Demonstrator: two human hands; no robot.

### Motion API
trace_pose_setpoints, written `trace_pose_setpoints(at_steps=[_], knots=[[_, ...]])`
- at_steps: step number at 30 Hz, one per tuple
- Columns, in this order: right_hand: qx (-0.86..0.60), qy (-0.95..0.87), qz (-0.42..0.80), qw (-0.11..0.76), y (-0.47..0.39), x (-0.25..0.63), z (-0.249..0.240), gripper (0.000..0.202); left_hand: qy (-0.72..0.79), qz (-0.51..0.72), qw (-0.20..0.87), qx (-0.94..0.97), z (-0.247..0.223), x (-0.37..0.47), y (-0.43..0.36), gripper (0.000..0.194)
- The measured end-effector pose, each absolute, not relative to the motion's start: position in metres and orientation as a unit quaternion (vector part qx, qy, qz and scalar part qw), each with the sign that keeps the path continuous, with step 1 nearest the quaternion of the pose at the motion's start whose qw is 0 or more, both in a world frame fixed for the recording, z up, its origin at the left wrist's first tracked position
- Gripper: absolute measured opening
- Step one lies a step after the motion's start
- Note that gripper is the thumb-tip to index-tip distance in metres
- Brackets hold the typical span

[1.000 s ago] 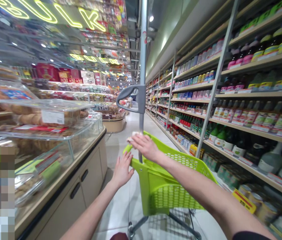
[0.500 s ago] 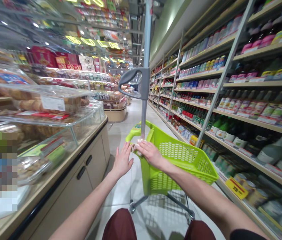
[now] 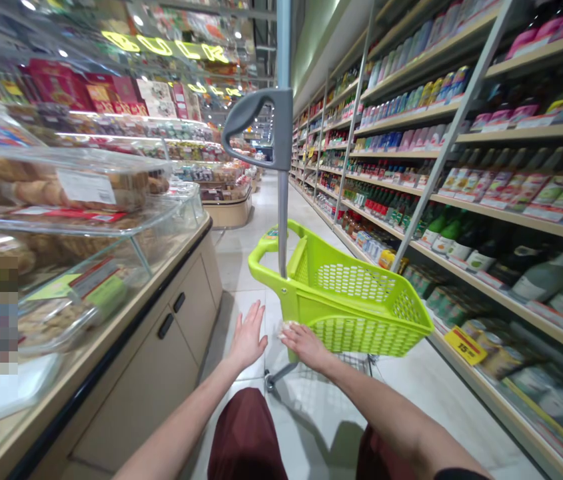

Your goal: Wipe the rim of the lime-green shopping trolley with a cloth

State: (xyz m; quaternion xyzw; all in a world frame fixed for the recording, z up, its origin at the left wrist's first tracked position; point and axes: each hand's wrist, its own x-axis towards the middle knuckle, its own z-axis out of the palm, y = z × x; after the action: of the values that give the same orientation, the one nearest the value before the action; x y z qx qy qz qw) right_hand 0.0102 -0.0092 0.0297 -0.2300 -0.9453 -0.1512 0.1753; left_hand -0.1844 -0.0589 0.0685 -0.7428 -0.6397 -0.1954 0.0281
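In front of me stands a lime-green shopping cart (image 3: 356, 320) with a perforated plastic basket and a looped handle (image 3: 260, 259). A grey pole (image 3: 283, 220) rises from its near end and carries a grey hook-shaped grip (image 3: 256, 130). My right hand (image 3: 306, 345) is against the cart's near upright, below the basket rim, with its fingers over a crumpled white wipe (image 3: 288, 328); most of the wipe is hidden under them. My left hand (image 3: 248, 340) is just left of the cart, fingers stretched out and holding nothing.
To the left runs a wooden counter (image 3: 161, 293) with a glass-topped display and clear packs of baked goods (image 3: 81, 187). Tall shelves of bottles and cans (image 3: 461, 180) line the right side, with a yellow price sign (image 3: 465, 345). A pale tiled aisle (image 3: 264, 200) stretches ahead.
My right hand has moved with the wipe from the handle's base down the cart's upright. My left hand has lowered too, away from the handle. The view has tilted slightly downward.
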Motion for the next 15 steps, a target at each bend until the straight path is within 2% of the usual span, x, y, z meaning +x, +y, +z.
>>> trace_pose_setpoints(at_steps=[5, 7, 9, 12, 15], knots=[[-0.231, -0.904, -0.170, 0.317, 0.012, -0.002, 0.107, 0.034, -0.674, -0.227, -0.017, -0.703, 0.065, -0.186, -0.044, 0.064], [-0.222, -0.899, -0.185, 0.329, 0.018, -0.003, 0.118, 0.034, -0.677, -0.243, -0.037, -0.694, 0.067, -0.182, -0.036, 0.064], [-0.216, -0.910, -0.187, 0.301, 0.018, -0.002, 0.105, 0.033, -0.672, -0.255, -0.058, -0.693, 0.069, -0.177, -0.031, 0.064], [-0.218, -0.932, -0.162, 0.239, 0.003, 0.004, 0.057, 0.031, -0.665, -0.269, -0.105, -0.689, 0.075, -0.168, -0.032, 0.066], [-0.220, -0.940, -0.134, 0.222, -0.008, 0.011, 0.020, 0.030, -0.662, -0.295, -0.183, -0.664, 0.080, -0.160, -0.034, 0.072]])
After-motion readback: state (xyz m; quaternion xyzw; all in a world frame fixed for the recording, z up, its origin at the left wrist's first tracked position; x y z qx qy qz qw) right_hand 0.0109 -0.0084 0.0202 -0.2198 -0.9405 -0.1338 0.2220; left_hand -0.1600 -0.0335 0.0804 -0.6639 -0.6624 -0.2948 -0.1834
